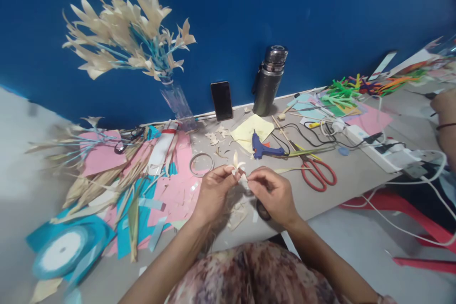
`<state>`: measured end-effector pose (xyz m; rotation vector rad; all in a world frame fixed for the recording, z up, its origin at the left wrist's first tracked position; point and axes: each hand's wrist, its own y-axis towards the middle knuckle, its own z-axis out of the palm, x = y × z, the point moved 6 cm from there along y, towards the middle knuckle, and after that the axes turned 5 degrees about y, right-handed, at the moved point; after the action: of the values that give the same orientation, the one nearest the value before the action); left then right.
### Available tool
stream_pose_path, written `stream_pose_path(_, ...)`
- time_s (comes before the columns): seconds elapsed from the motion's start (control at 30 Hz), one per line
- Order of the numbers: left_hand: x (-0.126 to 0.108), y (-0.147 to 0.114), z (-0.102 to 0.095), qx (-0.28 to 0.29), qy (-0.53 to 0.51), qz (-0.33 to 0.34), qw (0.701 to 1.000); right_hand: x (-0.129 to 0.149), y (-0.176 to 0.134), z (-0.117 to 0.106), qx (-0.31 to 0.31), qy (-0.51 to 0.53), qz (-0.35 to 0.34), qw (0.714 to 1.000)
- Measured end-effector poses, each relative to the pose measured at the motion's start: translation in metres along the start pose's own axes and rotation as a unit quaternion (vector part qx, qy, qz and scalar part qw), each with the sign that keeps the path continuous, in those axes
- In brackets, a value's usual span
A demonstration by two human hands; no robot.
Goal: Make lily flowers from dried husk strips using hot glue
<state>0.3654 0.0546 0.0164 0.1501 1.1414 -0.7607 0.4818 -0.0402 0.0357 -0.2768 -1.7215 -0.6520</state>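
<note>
Near the front of the table, my left hand (219,185) is closed in a pinch on a small cream flower (236,163) that looks made of dried husk. Its pointed petals stick up above my fingertips. Just to the right, my right hand (272,192) is closed too, fingertips on a small pale husk piece (244,178) below the flower; whether the piece is joined to it I cannot tell. A blue glue gun (263,147) lies beyond my hands on a yellow paper sheet (252,128). Red-handled scissors (317,173) are right of my right hand.
A tape roll (201,165) lies left of my hands, near pink sheets (171,194) and a blue ribbon spool (62,249). Behind stand a vase (178,102) of husk flowers, a phone (221,100) and a flask (270,80). A power strip (377,149) with cables and another person's arm (445,118) are right.
</note>
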Motion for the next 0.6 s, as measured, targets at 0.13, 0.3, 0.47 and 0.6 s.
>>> stream_pose_path(0.13, 0.002, 0.000, -0.004, 0.015, 0.031, 0.006, 0.999, -0.003, 0.006, 0.000, -0.004, -0.009, 0.000, 1.000)
stream_pose_path(0.3, 0.006, -0.003, -0.003, 0.021, 0.060, 0.043, 0.997, -0.019, 0.003, 0.007, -0.089, 0.016, 0.056, 0.994)
stream_pose_path(0.47, 0.012, -0.003, -0.002, -0.005, 0.029, 0.010, 1.000, -0.014, 0.001, 0.014, -0.047, -0.025, 0.047, 0.997)
stream_pose_path(0.6, 0.000, 0.007, -0.016, -0.041, 0.025, -0.022, 0.999, -0.020, 0.023, -0.006, 0.058, -0.219, -0.001, 0.974)
